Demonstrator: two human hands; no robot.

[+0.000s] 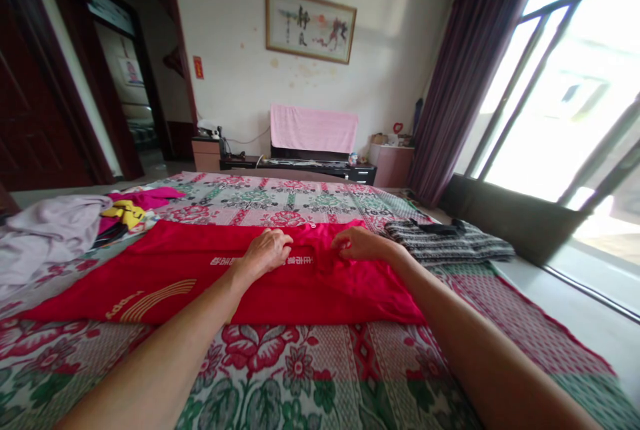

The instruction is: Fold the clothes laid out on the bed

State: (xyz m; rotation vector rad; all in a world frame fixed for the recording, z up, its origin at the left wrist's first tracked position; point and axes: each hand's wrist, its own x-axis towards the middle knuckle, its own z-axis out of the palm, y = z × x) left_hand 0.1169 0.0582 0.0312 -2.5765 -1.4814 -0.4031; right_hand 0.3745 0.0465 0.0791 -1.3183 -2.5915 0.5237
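A red garment (295, 290) with white and yellow print lies spread across a flowered bedspread (300, 377). My left hand (267, 250) rests on its upper middle part, beside the white lettering, with fingers bent and close together; whatever they might pinch is hidden. To the right, my right hand (355, 245) is over the garment near its collar area, fingers curled towards the red cloth. Whether those fingertips grip the fabric is too small to tell.
A folded black-and-white striped knit (450, 243) lies right of the garment. At the left is a heap with a grey cloth (55, 230), a yellow piece (127, 213) and a pink one (150, 198). A window (565, 97) stands at the right.
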